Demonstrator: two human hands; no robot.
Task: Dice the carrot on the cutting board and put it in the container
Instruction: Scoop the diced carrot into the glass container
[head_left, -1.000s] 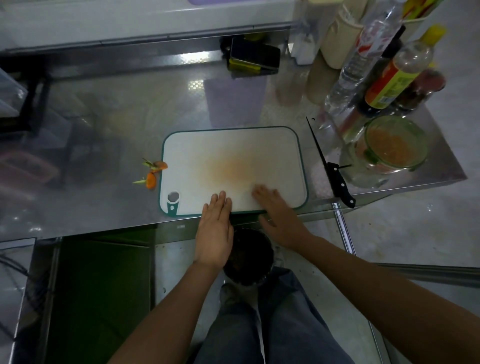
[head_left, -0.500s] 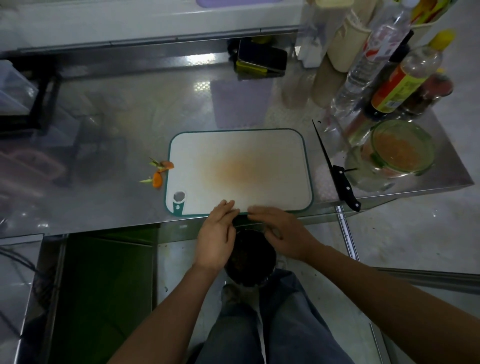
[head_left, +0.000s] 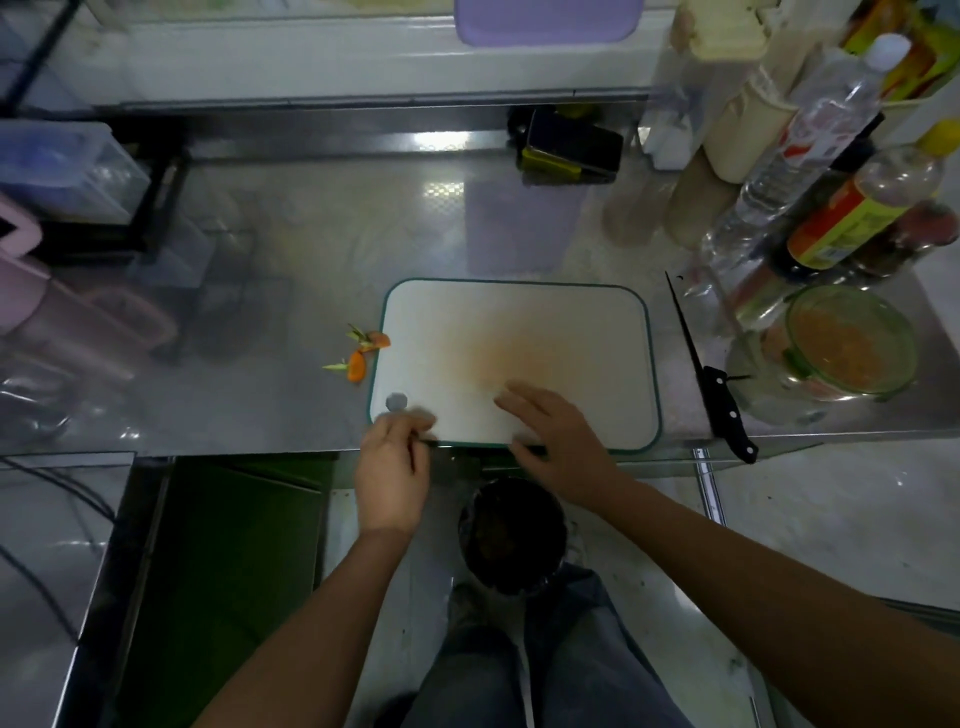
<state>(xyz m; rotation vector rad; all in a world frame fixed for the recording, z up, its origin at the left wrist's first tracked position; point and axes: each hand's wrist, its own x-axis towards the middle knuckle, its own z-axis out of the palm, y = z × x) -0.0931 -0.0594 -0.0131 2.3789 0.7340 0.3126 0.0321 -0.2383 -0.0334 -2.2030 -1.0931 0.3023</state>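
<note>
Flat and released, the right hand (head_left: 563, 441) lies palm-down on the near edge of the cutting board (head_left: 519, 317), its straight fingers spread and pointing toward 11 o'clock. At the board's 7 o'clock corner the left hand (head_left: 395, 467) has its fingers curled by the rim, next to the hang hole. It is motion-blurred, so I cannot tell whether it pinches the edge or only touches it.

Lying flat on the steel counter (head_left: 311, 260), the board has its long axis running 9 to 3 o'clock. Its white face carries only an orange stain around the middle.

Diced carrot (head_left: 847, 343) fills the bottom of the round glass container (head_left: 910, 358), which stands upright with its mouth open on the counter at 3 o'clock of the board, well apart from it. Two carrot ends (head_left: 357, 366) with green stubs lie on the counter just off the board's 9 o'clock edge.

Between the board and the container lies the knife (head_left: 711, 374), blade tip toward 11 o'clock and black handle toward 5 o'clock. The handle end juts past the counter's front edge.

Below that edge, at 6 o'clock of the board, a dark round bin (head_left: 465, 525) stands on the floor. Its contents are too dark to make out. A cluster of bottles (head_left: 810, 135) stands at 1 o'clock, behind the container.
</note>
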